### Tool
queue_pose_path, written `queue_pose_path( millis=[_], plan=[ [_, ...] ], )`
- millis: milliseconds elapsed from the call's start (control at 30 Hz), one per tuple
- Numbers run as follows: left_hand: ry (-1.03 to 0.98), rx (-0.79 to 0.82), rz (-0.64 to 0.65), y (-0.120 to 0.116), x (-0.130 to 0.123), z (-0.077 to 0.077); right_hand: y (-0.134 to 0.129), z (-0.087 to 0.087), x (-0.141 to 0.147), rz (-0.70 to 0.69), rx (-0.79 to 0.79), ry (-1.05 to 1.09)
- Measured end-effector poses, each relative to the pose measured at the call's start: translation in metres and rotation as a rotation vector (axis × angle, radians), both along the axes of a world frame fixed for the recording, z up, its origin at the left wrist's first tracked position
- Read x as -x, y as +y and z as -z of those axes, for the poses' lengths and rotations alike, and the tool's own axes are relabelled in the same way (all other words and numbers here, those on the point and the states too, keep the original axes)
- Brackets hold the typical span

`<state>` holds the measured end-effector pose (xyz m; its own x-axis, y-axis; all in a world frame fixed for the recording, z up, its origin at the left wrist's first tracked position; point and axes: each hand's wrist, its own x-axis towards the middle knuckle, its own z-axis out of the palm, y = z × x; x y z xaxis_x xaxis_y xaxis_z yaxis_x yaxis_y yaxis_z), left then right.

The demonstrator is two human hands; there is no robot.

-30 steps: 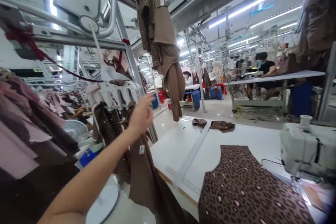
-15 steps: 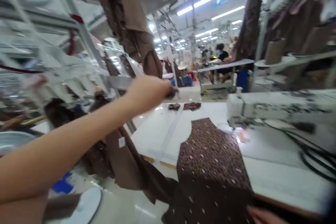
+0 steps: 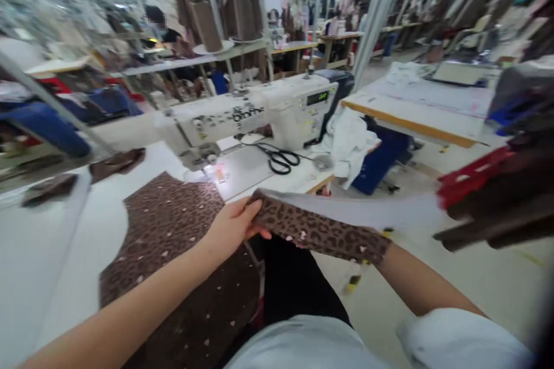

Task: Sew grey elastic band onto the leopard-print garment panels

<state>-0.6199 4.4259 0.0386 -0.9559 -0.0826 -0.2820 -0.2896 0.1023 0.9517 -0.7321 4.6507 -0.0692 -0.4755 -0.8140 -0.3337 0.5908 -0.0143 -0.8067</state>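
My left hand (image 3: 229, 228) is closed, thumb on top, on the left end of a brown leopard-print fabric strip (image 3: 318, 230) dotted with small pink hearts. The strip stretches to the right over my lap. My right hand is hidden behind its far end, where only the forearm (image 3: 426, 282) shows, so its fingers cannot be seen. A larger panel of the same print (image 3: 168, 225) lies on the white sewing table (image 3: 82, 242) and hangs over the front edge, beneath my left forearm.
A white sewing machine (image 3: 259, 109) with a lit needle area stands beyond my hands. Black-handled scissors (image 3: 281, 161) lie on its bed, with crumpled white cloth (image 3: 348, 141) beside it. Brown fabric and a red hanger-like piece (image 3: 474, 176) are at right. A co-worker sits far back left.
The view has swung to the right. My left hand has come from reaching out near the hanging fabric to holding the leopard-print strip by the machine. My right forearm has come into view.
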Motion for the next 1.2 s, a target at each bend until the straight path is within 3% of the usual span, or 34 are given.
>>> queue_pose_path(
  millis=[100, 200, 267, 333, 400, 533, 633, 733, 900, 967, 1100, 1200],
  plan=[
    [-0.187, 0.079, 0.015, -0.01, -0.018, 0.075, 0.034, 0.057, -0.001, -0.001, -0.043, -0.193],
    [-0.219, 0.316, 0.003, -0.015, -0.04, 0.156, 0.055, 0.11, -0.014, 0.02, -0.084, -0.344],
    [-0.188, 0.431, -0.045, -0.012, -0.049, 0.193, 0.063, 0.135, -0.026, 0.057, -0.093, -0.402],
    [-0.109, 0.487, -0.059, -0.005, -0.051, 0.211, 0.068, 0.15, -0.035, 0.098, -0.095, -0.427],
    [0.063, 0.555, 0.023, 0.006, -0.047, 0.214, 0.071, 0.158, -0.039, 0.122, -0.111, -0.435],
    [0.313, 0.654, 0.318, 0.035, -0.037, 0.206, 0.069, 0.169, -0.035, 0.108, -0.226, -0.428],
    [0.319, 0.683, 0.439, 0.052, -0.033, 0.201, 0.053, 0.178, -0.032, 0.132, -0.324, -0.367],
    [0.315, 0.634, 0.537, 0.057, -0.033, 0.191, 0.029, 0.181, -0.033, 0.263, -0.351, -0.24],
    [0.142, 0.543, 0.787, 0.032, -0.039, 0.178, 0.015, 0.175, -0.03, 0.546, -0.282, -0.056],
    [0.007, 0.637, 0.804, 0.014, -0.043, 0.185, 0.023, 0.174, -0.025, 0.631, -0.258, -0.017],
    [-0.219, 0.833, 0.621, -0.009, -0.056, 0.211, 0.041, 0.169, -0.017, 0.709, -0.216, 0.038],
    [-0.295, 0.845, 0.551, -0.003, -0.061, 0.211, 0.044, 0.144, -0.017, 0.711, -0.134, 0.097]
  ],
)
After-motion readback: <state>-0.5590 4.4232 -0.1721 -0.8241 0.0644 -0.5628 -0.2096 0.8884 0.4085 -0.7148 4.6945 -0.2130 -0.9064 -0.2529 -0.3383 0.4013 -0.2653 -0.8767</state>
